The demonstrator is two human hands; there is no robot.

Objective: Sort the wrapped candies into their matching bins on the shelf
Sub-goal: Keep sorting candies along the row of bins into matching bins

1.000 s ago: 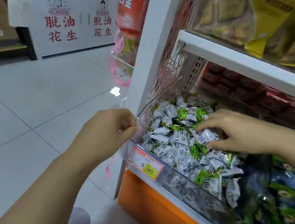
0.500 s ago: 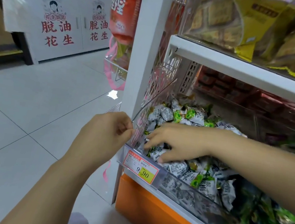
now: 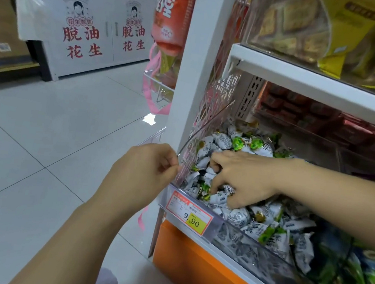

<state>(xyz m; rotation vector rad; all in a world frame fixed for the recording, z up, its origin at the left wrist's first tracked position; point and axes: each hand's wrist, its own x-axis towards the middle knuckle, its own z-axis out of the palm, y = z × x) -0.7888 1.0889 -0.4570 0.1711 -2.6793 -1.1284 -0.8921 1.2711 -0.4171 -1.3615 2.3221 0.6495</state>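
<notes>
We are recording a pale tiled floor [image 3: 39, 147] carrying one bright light reflection [image 3: 149, 119]. A white cabinet [image 3: 99, 8] with red lettering is standing behind. We are noting shelving with a white upright [image 3: 190, 71] and an orange base [image 3: 201, 268].

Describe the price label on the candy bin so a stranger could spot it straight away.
Find the white shelf post, then the clear bin of white-and-green candies at its foot. The price label sits on that bin's front left corner: red-edged, with a yellow patch reading 9.90, above the plain orange panel.
</notes>
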